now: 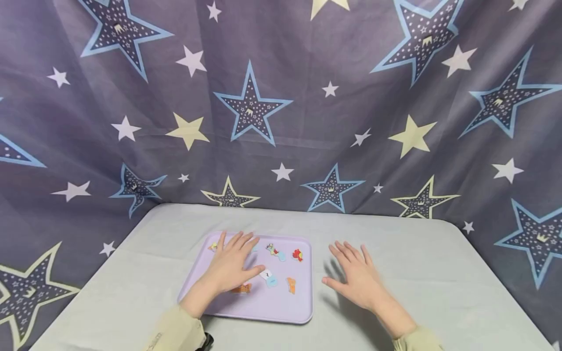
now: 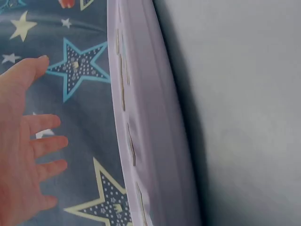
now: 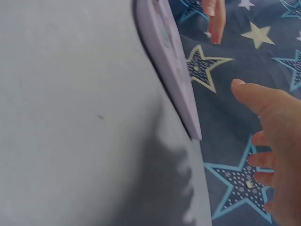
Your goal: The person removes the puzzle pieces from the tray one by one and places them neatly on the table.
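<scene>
A lilac tray (image 1: 281, 312) lies on the table, with several small flat cutout pieces on it. Over its left half hovers my left hand (image 1: 231, 265), palm down with fingers spread, hiding some of the pieces. A white and blue piece (image 1: 271, 280) shows beside its thumb, and an orange piece (image 1: 241, 288) lies below. Farther right on the tray are a red piece (image 1: 297, 255), another orange piece (image 1: 291, 285) and a multicoloured one with light blue (image 1: 275, 251). My right hand (image 1: 356, 275) hovers over the table just right of the tray, fingers spread, holding nothing.
The table (image 1: 439, 273) has a pale cover and rounded far corners. Behind it and along its sides hangs a dark curtain (image 1: 298, 131) printed with stars. A black band (image 1: 205, 342) shows at the left sleeve.
</scene>
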The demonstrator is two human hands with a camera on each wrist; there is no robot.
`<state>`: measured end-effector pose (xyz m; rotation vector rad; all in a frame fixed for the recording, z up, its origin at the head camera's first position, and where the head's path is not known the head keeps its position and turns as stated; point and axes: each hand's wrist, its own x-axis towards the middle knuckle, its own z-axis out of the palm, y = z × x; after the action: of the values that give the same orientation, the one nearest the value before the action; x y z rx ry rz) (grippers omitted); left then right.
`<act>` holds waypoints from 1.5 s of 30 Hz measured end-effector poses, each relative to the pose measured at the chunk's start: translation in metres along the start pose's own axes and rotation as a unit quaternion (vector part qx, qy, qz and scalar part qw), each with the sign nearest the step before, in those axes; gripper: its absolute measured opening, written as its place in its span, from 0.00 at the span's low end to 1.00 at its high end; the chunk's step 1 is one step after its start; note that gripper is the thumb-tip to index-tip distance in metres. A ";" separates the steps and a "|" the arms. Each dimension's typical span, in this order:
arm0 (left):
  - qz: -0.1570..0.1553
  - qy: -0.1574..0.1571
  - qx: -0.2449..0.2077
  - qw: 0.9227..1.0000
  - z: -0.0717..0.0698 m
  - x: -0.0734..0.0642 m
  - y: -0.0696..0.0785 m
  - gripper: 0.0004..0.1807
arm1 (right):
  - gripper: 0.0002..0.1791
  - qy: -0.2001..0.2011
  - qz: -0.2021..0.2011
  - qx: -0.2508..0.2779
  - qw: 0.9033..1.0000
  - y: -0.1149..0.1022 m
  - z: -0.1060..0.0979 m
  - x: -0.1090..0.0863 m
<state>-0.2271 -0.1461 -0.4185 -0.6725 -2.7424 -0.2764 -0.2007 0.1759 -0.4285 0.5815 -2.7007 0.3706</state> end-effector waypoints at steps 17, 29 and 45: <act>-0.072 0.066 -0.071 0.993 -0.010 -0.021 -0.040 0.23 | 0.24 -0.039 -0.082 0.040 0.995 -0.040 0.024 0.010; -0.156 0.053 -0.131 0.978 -0.016 -0.037 -0.066 0.22 | 0.27 -0.066 -0.100 -0.002 0.993 -0.056 0.043 0.010; -0.278 -0.034 -0.230 0.932 -0.005 -0.053 -0.098 0.30 | 0.25 -0.065 -0.082 -0.001 0.995 -0.058 0.045 0.013</act>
<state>-0.2278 -0.2548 -0.4428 0.0291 -2.8972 -1.0602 -0.1993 0.1059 -0.4537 0.8474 -2.7505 0.2970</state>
